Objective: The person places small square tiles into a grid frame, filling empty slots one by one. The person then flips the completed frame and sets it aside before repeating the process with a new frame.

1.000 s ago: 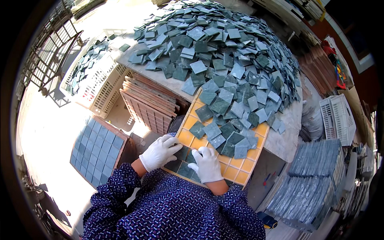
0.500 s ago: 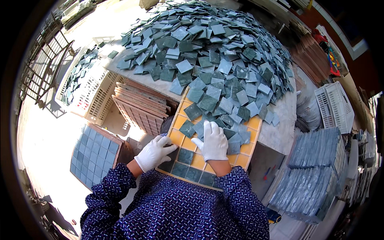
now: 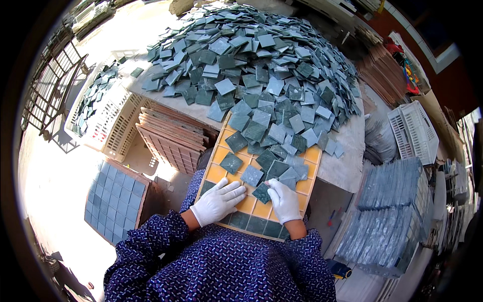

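Observation:
A yellow gridded tray (image 3: 215, 173) lies tilted in front of me, with dark green square tiles (image 3: 240, 220) set in its near cells. My left hand (image 3: 219, 202), in a white glove, rests open over the tray's left near part, fingers stretched out and covering some cells. Between thumb and fingers of my gloved right hand (image 3: 285, 201) is a dark green tile (image 3: 262, 192), held just above the tray. Loose grey-green tiles (image 3: 251, 175) lie scattered over the tray's middle and far part.
A large heap of loose tiles (image 3: 251, 63) covers the table beyond the tray. Left of it are a crate (image 3: 118, 118) with tiles, stacked brown trays (image 3: 173, 141) and a tile-filled tray (image 3: 114, 196). At right stand stacked tile sheets (image 3: 385, 216) and a white crate (image 3: 413, 132).
My left hand has moved right along the tray, its fingers now stretched flat. My right hand has drawn back nearer to me and now grips a tile. The view has shifted slightly.

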Available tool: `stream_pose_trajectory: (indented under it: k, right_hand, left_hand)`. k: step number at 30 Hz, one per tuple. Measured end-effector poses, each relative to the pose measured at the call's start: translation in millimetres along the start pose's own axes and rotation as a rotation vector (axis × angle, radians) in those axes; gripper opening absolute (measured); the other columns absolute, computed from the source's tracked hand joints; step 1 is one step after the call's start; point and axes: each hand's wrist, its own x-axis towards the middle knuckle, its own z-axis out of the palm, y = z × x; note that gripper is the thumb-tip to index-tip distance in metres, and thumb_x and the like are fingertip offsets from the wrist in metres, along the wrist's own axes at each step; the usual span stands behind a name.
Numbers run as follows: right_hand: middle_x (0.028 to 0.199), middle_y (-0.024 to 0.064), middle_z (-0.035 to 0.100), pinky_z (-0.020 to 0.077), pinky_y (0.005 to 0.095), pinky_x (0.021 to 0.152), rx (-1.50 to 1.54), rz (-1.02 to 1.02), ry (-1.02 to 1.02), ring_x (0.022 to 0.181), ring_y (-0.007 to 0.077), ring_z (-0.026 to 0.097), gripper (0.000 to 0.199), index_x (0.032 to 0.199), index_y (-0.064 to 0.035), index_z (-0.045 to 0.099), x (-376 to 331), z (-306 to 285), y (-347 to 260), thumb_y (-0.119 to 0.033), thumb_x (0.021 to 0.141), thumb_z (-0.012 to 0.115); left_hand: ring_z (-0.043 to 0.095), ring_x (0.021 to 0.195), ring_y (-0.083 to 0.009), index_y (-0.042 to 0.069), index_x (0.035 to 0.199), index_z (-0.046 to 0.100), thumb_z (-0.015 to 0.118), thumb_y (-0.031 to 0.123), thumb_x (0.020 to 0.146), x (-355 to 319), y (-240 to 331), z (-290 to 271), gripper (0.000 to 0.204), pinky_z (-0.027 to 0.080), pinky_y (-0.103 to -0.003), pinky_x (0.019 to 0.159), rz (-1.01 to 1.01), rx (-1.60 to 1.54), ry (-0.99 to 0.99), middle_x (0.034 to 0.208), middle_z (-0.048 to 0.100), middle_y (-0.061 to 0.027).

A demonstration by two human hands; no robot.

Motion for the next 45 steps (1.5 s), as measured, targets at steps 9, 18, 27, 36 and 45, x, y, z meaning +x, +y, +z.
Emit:
stream_pose_trajectory:
  k: [9, 18, 27, 36, 45]
  right_hand:
    - [0.100, 0.0160, 0.067, 0.0496, 0.0396, 0.079, 0.053, 0.013, 0.152, 0.093, 0.0338, 0.064, 0.020, 0.109, -0.0082, 0.063, -18.2, 0.3, 16.5, -0.012, 0.090, 0.057]
    - [0.094, 0.0150, 0.066, 0.0495, 0.0416, 0.076, 0.020, 0.022, 0.038, 0.089, 0.0342, 0.063, 0.018, 0.108, -0.0101, 0.063, -33.1, -16.7, 11.9, -0.014, 0.091, 0.058]
    - [0.108, 0.0099, 0.057, 0.0499, 0.0393, 0.080, -0.098, -0.051, -0.013, 0.093, 0.0299, 0.061, 0.027, 0.109, -0.0096, 0.063, -46.3, 6.9, 26.2, -0.019, 0.084, 0.066]
    - [0.111, 0.0089, 0.054, 0.0497, 0.0403, 0.082, -0.246, -0.052, -0.054, 0.099, 0.0283, 0.059, 0.039, 0.115, -0.0089, 0.060, -59.6, 21.0, 8.1, -0.019, 0.079, 0.071]
    - [0.109, 0.0113, 0.059, 0.0511, 0.0423, 0.078, -0.341, -0.007, 0.254, 0.095, 0.0315, 0.061, 0.051, 0.119, -0.0093, 0.055, -35.2, -10.6, 25.1, -0.029, 0.076, 0.074]
  left_hand:
    - [0.041, 0.133, -0.0287, 0.007, 0.129, 0.053, 0.072, 0.025, 0.075, 21.8, -3.1, -23.1, 0.060, 0.030, -0.044, 0.111, -0.057, 0.029, 0.106, 0.139, 0.048, -0.0114]
    - [0.060, 0.093, -0.0291, 0.010, 0.113, 0.061, 0.064, 0.018, 0.082, 69.8, -17.6, -43.2, 0.033, 0.048, -0.040, 0.078, -0.055, -0.076, -0.028, 0.100, 0.064, -0.0083]
    - [0.054, 0.101, -0.0349, 0.005, 0.113, 0.060, 0.071, 0.017, 0.076, 32.1, 3.6, -16.0, 0.040, 0.047, -0.041, 0.090, -0.197, -0.214, 0.013, 0.119, 0.053, -0.0141]
    - [0.052, 0.101, -0.0302, 0.004, 0.115, 0.058, 0.074, 0.021, 0.071, 23.2, 26.2, -4.3, 0.050, 0.047, -0.039, 0.087, -0.156, -0.043, -0.007, 0.117, 0.050, -0.0106]
    - [0.053, 0.097, -0.0282, 0.003, 0.117, 0.056, 0.074, 0.022, 0.070, 47.1, 40.0, -19.9, 0.053, 0.047, -0.038, 0.084, -0.169, -0.002, 0.084, 0.114, 0.052, -0.0095]
